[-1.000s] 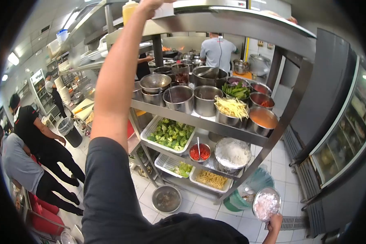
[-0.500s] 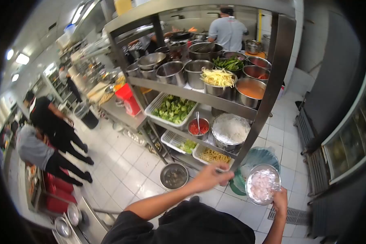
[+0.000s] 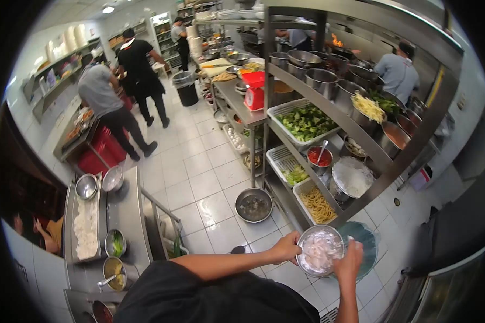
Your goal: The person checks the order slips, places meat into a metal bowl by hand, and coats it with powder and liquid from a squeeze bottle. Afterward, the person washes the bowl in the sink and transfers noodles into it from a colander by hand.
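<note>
Supporting a metal bowl [image 3: 310, 269] of pale pink, white-dusted pieces [image 3: 322, 248], two bare hands meet at its rim in front of the body, partly over a green bin [image 3: 371, 248]. The left hand [image 3: 285, 248] grips the near-left edge; the right hand [image 3: 349, 264] is curled at the opposite edge, though whether its fingers close on metal cannot be told. Good handling would likely call for a level bowl, support on both sides, and fingertips clear of the loose pieces.

Beyond the bowl, a steel rack [image 3: 392, 172] carries a white basket of broccoli [image 3: 307, 123], a pot of chopped red pieces [image 3: 319, 156] with a spoon, a pot of white powder [image 3: 353, 177] and a tray of yellowish strips [image 3: 319, 204]. A metal basin [image 3: 254, 205] with murky contents stands on the floor. Leftward, a table [image 3: 132, 215] bears a long tray of white food [image 3: 86, 229], a bowl of green pieces [image 3: 115, 243] and a pot of yellow food [image 3: 115, 272] with a utensil.
</note>
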The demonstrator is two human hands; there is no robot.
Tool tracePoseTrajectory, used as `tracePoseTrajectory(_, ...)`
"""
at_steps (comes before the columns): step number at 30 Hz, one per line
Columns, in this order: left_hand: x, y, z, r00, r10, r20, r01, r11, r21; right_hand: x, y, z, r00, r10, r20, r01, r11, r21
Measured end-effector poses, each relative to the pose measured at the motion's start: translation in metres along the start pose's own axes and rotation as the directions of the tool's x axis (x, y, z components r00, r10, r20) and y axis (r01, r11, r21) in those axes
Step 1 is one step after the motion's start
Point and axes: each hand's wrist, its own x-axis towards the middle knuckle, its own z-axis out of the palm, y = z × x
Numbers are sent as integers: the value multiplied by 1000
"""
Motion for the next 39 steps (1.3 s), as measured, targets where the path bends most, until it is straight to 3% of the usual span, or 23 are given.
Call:
tracePoseTrajectory(4,-8,-2,-20,992,67,-108,-63,997,45,5,-53,39,943,-175,282,202,977,-69)
tracePoseTrajectory(7,-12,-8,-44,987,89,-134,-80,994,73,23,-52,101,940,-221,258,220,975,35)
tracePoseTrajectory(10,-18,-6,-91,990,64,-128,-60,998,37,58,-75,130,899,-186,397,181,982,50)
tracePoseTrajectory(11,-18,-4,-108,986,70,-155,-64,997,39,66,-92,138,919,-225,323,216,974,63)
tracePoseTrajectory(14,-8,2,-163,963,119,-242,-111,993,50,92,-150,155,922,-230,311,209,973,101)
tracePoseTrajectory(18,-9,37,-242,924,166,-345,-152,986,69,112,-234,172,817,-286,501,366,928,-68)
tracePoseTrajectory(19,-14,50,-260,915,164,-368,-148,986,71,124,-257,173,777,-192,599,317,942,-110)
tracePoseTrajectory(22,-19,66,-308,913,158,-376,-163,986,19,151,-304,203,876,-216,432,243,970,-8)
tracePoseTrajectory(25,-26,71,-349,914,159,-374,-167,986,11,177,-336,263,867,-288,407,200,948,246)
tracePoseTrajectory(28,-36,85,-395,900,114,-420,-132,991,-14,195,-387,282,745,-524,412,433,850,299)
tracePoseTrajectory(33,-30,81,-459,840,61,-539,-188,965,-183,228,-440,304,584,-641,498,653,735,181)
tracePoseTrajectory(36,-26,92,-487,802,83,-591,-249,946,-206,224,-483,292,700,-499,511,577,817,7)
tracePoseTrajectory(39,-14,98,-511,790,88,-606,-247,951,-184,265,-486,344,672,-610,420,643,762,77)
